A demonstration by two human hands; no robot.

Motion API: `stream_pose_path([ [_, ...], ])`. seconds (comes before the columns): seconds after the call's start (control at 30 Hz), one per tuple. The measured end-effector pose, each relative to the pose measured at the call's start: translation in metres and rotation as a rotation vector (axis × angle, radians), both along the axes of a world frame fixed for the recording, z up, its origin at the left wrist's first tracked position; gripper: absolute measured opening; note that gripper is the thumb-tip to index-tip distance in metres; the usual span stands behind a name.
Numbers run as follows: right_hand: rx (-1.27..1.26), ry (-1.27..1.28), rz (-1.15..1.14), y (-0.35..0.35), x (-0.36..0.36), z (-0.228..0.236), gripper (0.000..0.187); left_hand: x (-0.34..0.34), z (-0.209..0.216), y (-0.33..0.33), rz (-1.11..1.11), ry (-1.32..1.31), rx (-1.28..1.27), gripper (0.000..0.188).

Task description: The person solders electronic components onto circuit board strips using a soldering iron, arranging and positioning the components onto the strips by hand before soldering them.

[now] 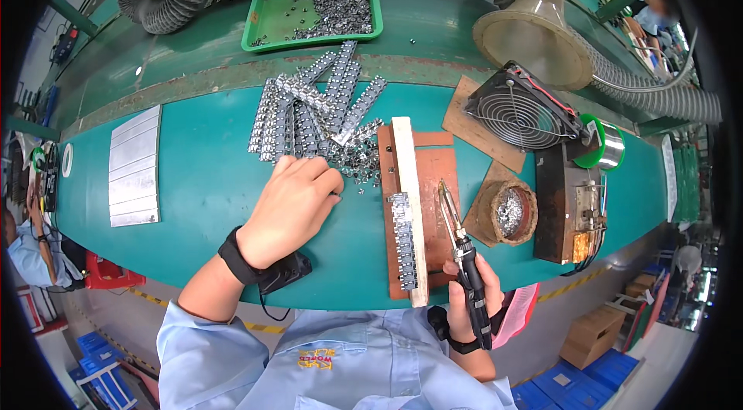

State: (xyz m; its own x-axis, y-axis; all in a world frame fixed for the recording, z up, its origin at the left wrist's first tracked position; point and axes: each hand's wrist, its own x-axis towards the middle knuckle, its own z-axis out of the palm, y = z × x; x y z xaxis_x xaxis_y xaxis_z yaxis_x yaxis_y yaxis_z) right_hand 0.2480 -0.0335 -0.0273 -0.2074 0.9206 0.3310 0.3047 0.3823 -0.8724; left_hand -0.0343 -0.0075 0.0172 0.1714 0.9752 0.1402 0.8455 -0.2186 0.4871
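My right hand (481,290) is wrapped round the black handle of a soldering iron (469,259). Its tip points away from me, over a copper-brown board (443,166). Along that board lies a pale wooden bar (411,209), with a strip of small metal-cased parts (404,243) set against its left side. My left hand (292,205) is at the near edge of a heap of similar strips (309,116), beside a scatter of loose metal pieces (357,161). Its fingers are curled together, and whatever they pinch is hidden.
A green tray (249,27) of small metal parts stands at the back. To the right are a fan (517,112), a solder wire spool (611,144), a round brown pot (530,216) and a dark box (556,212). An extraction hood (534,42) overhangs; a silver plate (135,168) lies left.
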Motion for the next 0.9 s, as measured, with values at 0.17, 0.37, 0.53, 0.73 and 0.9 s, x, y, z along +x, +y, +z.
stream_pose_path([
  [0.17, 0.015, 0.025, 0.025, 0.003, 0.002, -0.001, 0.044, 0.013, 0.007, -0.001, 0.001, -0.212, -0.069, 0.015],
  [0.37, 0.01, 0.015, -0.01, -0.001, 0.001, 0.002, 0.047, 0.016, -0.002, -0.003, -0.049, -0.528, -0.225, 0.016],
  [0.53, 0.02, 0.009, -0.05, -0.001, 0.001, -0.002, 0.046, 0.025, -0.008, -0.002, 0.162, -1.213, -0.623, 0.013],
  [0.73, 0.031, 0.025, -0.042, 0.001, 0.002, -0.002, 0.047, 0.03, -0.012, 0.001, 0.302, -1.489, -0.782, 0.01],
  [0.9, 0.026, 0.026, -0.015, 0.002, 0.006, -0.005, 0.047, 0.035, -0.01, 0.003, 0.339, -1.54, -0.818, 0.007],
])
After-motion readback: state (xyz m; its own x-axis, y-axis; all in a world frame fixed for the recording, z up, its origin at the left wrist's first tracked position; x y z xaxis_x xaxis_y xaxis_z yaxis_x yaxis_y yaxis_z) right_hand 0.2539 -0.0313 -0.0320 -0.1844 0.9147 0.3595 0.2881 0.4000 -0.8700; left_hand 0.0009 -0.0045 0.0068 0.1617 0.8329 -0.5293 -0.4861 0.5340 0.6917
